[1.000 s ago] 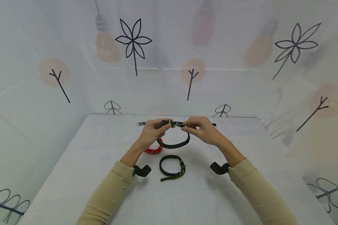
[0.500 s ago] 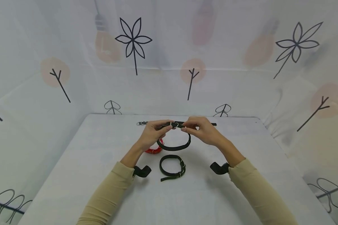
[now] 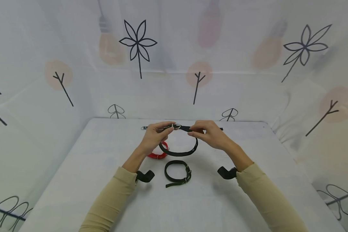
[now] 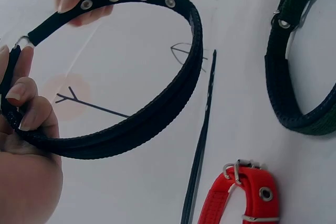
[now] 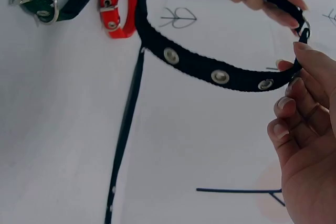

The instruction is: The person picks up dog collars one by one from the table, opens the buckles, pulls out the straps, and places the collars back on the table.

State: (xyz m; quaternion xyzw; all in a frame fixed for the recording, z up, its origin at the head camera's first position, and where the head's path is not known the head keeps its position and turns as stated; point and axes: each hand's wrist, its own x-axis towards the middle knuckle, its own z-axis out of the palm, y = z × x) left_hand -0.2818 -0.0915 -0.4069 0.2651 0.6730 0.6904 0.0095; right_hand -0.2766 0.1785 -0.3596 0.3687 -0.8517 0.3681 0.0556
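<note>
A black pet collar (image 3: 178, 154) with metal eyelets hangs as a loop above the table, held up between both hands. My left hand (image 3: 154, 137) pinches its buckle end, close to a metal ring (image 4: 23, 40). The strap's eyelet end is pinched between thumb and fingers of my right hand (image 3: 210, 134). In the right wrist view the eyelets (image 5: 220, 76) show along the band. A green collar (image 3: 178, 180) lies curled and buckled on the table below. Behind it and to the left is a red collar (image 3: 158, 156), partly covered by the held loop and left hand in the head view.
Another dark strap collar (image 3: 145, 128) lies stretched across the back of the white table (image 3: 203, 199), mostly behind the hands. A white patterned cloth (image 3: 168, 93) rises along the back and sides of the table. Dark wrist mounts (image 3: 145, 176) sit on both forearms.
The left hand has shifted slightly left, so the gap between the hands has widened a little. The collar's loop hangs slightly lower and wider. The green and red collars stay where they were.
</note>
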